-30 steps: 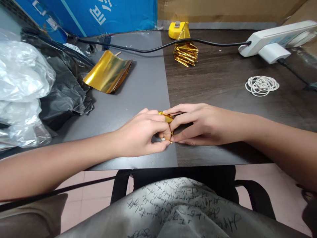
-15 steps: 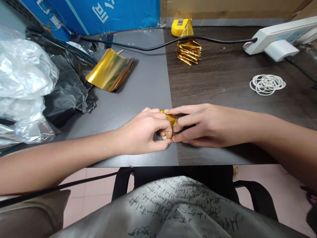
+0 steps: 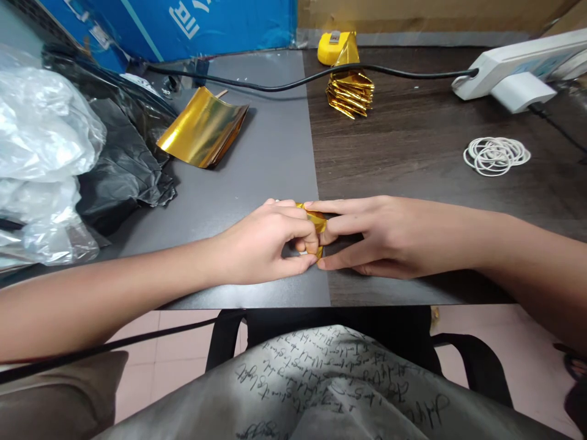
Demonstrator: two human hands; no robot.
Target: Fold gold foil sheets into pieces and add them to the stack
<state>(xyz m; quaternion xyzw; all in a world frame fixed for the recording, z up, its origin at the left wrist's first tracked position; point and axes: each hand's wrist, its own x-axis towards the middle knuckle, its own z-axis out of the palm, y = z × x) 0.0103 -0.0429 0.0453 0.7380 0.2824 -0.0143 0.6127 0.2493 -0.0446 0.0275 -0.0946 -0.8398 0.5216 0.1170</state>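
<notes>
A small piece of gold foil paper (image 3: 316, 218) lies on the table near its front edge, mostly covered by my fingers. My left hand (image 3: 273, 241) is closed on it from the left, thumb and curled fingers pressing together. From the right, my right hand (image 3: 380, 235) touches the same paper with its fingertips, thumb and index finger apart around its edge. Farther back on the left lies a curved stack of gold foil sheets (image 3: 204, 128). Folded gold foil pieces (image 3: 351, 91) sit nested together at the back, beside a yellow tape measure (image 3: 329, 49).
White rubber bands (image 3: 496, 156) lie in a heap on the right. A black cable (image 3: 270, 87) runs across the back to a white power strip (image 3: 493, 64). Clear plastic (image 3: 43, 122) and black plastic bags (image 3: 123, 159) crowd the left, with a blue box (image 3: 238, 24) behind.
My right thumb has moved slightly down and away from the index finger, exposing more of the gold paper's lower edge. My left hand stays almost still.
</notes>
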